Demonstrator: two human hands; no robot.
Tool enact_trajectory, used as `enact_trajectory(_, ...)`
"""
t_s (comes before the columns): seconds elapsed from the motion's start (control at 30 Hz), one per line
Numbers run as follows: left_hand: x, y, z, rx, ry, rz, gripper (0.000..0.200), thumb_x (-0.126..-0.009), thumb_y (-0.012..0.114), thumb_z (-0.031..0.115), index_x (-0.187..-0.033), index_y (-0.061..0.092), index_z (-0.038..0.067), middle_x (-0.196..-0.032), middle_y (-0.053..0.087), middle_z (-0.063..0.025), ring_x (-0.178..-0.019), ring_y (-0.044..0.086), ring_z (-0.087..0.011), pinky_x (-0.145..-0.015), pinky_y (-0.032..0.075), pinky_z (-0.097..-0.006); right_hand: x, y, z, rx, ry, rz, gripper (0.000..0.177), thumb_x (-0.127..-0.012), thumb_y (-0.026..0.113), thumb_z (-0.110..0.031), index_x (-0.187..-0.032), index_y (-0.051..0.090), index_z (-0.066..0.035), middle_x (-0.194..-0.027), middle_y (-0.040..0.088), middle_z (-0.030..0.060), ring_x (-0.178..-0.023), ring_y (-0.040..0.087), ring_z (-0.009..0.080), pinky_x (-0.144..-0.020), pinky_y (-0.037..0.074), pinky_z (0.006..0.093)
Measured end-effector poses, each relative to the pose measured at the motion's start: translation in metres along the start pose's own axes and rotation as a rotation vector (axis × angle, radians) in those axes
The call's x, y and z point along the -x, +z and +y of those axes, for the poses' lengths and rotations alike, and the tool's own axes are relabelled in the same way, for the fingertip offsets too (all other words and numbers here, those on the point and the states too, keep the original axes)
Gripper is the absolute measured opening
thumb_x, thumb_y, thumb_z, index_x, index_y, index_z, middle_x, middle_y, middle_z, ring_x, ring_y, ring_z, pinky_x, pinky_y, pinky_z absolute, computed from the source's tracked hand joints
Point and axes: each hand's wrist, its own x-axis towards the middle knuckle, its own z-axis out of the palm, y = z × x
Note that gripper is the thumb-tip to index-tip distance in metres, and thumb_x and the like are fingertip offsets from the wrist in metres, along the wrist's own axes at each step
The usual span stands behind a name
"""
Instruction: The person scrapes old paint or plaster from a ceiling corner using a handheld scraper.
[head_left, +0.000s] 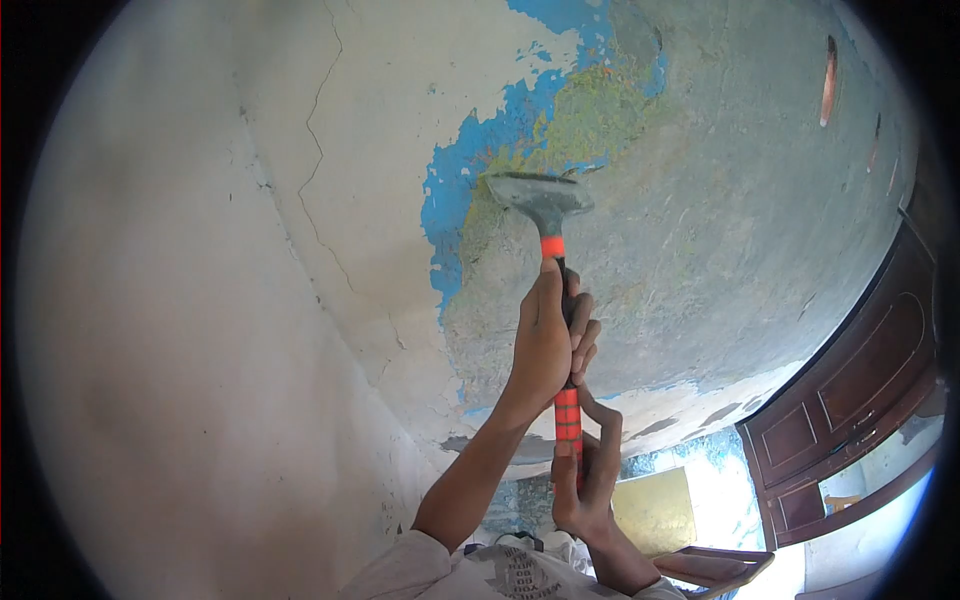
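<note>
My left hand (552,335) is wrapped around the upper part of the handle of a long-handled scraper (567,408). Lower down, the fingers of my right hand (590,475) close around the red and black grip. The scraper's wide grey head (541,198) overlaps the plaster surface, its blade edge at the lower border of a greenish patch (605,115). Beside the head runs a ragged strip of blue paint (450,200), bordered by flaking off-white paint (380,130). Bare grey plaster (690,240) spreads to the right of the head.
A dark brown wooden door (850,370) stands at the right. Low down are a yellowish panel (655,510) and a brown wooden frame (715,568), near my right forearm. A thin crack (312,150) runs through the off-white paint. Reddish gouges (829,85) mark the upper right.
</note>
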Motion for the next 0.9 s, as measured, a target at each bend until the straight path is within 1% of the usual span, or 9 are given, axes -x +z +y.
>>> enact_trajectory(0.07,-0.007,0.006,0.011,-0.008,0.035,-0.022,0.048,-0.108,0.033,0.057,-0.095,0.043,0.012,-0.053,0.031,0.0057,-0.035,0.029,-0.0053,-0.029,0.027,-0.0215,-0.006,-0.001,-0.004,-0.007,0.001,0.001,0.051,-0.099,0.049,-0.008,-0.139,0.03,0.017,-0.095,0.065,0.0241,-0.057,0.056,0.0107,-0.049,0.039,0.0279)
enact_trajectory(0.13,-0.005,0.008,0.012,0.0,0.034,-0.019,0.048,-0.108,0.033,0.057,-0.096,0.042,0.012,-0.053,0.031,0.0058,-0.035,0.028,-0.0052,-0.029,0.026,-0.0215,-0.008,-0.002,-0.01,0.012,0.018,-0.029,0.05,-0.101,0.047,-0.01,-0.141,0.029,0.014,-0.116,0.06,0.0316,-0.054,0.05,0.0077,-0.047,0.035,0.0245)
enact_trajectory(0.2,-0.001,0.008,0.01,0.02,0.017,-0.006,0.048,-0.108,0.033,0.057,-0.096,0.043,0.012,-0.053,0.031,0.0059,-0.035,0.028,-0.0052,-0.029,0.026,-0.0215,-0.006,-0.002,-0.011,0.009,0.01,-0.029,0.049,-0.102,0.046,-0.012,-0.141,0.029,0.013,-0.125,0.057,0.0344,-0.052,0.048,0.0061,-0.046,0.033,0.023)
enact_trajectory(0.27,0.002,0.007,0.006,0.038,0.004,0.0,0.048,-0.108,0.034,0.057,-0.096,0.043,0.012,-0.054,0.032,0.0059,-0.035,0.028,-0.005,-0.029,0.026,-0.0212,0.003,-0.001,-0.007,-0.019,-0.016,-0.006,0.049,-0.101,0.046,-0.011,-0.141,0.03,0.014,-0.122,0.058,0.0324,-0.053,0.047,0.0059,-0.046,0.032,0.0234)
enact_trajectory(0.33,0.002,0.007,0.008,0.064,-0.005,-0.007,0.047,-0.108,0.034,0.057,-0.097,0.043,0.012,-0.054,0.032,0.0058,-0.035,0.028,-0.0048,-0.029,0.026,-0.021,-0.001,-0.005,-0.011,-0.016,0.022,-0.031,0.049,-0.101,0.047,-0.012,-0.14,0.031,0.014,-0.121,0.058,0.0304,-0.053,0.048,0.0058,-0.046,0.032,0.0234)
enact_trajectory(0.4,0.002,0.014,0.014,0.109,-0.015,-0.024,0.047,-0.108,0.034,0.057,-0.096,0.043,0.012,-0.054,0.032,0.0058,-0.035,0.028,-0.0047,-0.029,0.026,-0.0208,-0.004,-0.008,-0.023,0.014,0.033,-0.024,0.052,-0.097,0.05,-0.006,-0.14,0.033,0.018,-0.078,0.064,0.0174,-0.055,0.055,0.01,-0.048,0.039,0.0272)
enact_trajectory(0.7,0.0,0.016,0.015,0.062,0.01,-0.011,0.045,-0.109,0.033,0.055,-0.096,0.043,0.013,-0.054,0.031,0.0056,-0.035,0.027,-0.0048,-0.03,0.026,-0.0208,-0.006,-0.006,-0.021,0.002,-0.01,0.007,0.052,-0.098,0.051,-0.007,-0.139,0.032,0.019,-0.092,0.065,0.0248,-0.056,0.055,0.0103,-0.048,0.039,0.0277)
enact_trajectory(0.8,0.004,0.01,0.001,0.061,0.008,0.009,0.045,-0.109,0.033,0.055,-0.095,0.043,0.013,-0.054,0.031,0.0059,-0.035,0.027,-0.0048,-0.03,0.026,-0.0206,0.002,-0.007,-0.013,0.012,0.02,0.013,0.05,-0.098,0.05,-0.006,-0.139,0.033,0.018,-0.089,0.065,0.0231,-0.056,0.055,0.0098,-0.048,0.038,0.0279)
enact_trajectory(0.9,0.0,0.013,0.006,0.051,0.02,-0.001,0.046,-0.109,0.032,0.056,-0.094,0.043,0.013,-0.055,0.031,0.0061,-0.035,0.028,-0.0047,-0.03,0.026,-0.0208,-0.003,-0.009,-0.02,0.008,0.065,-0.007,0.05,-0.098,0.05,-0.005,-0.139,0.033,0.017,-0.08,0.064,0.0186,-0.056,0.055,0.0094,-0.048,0.038,0.0273)
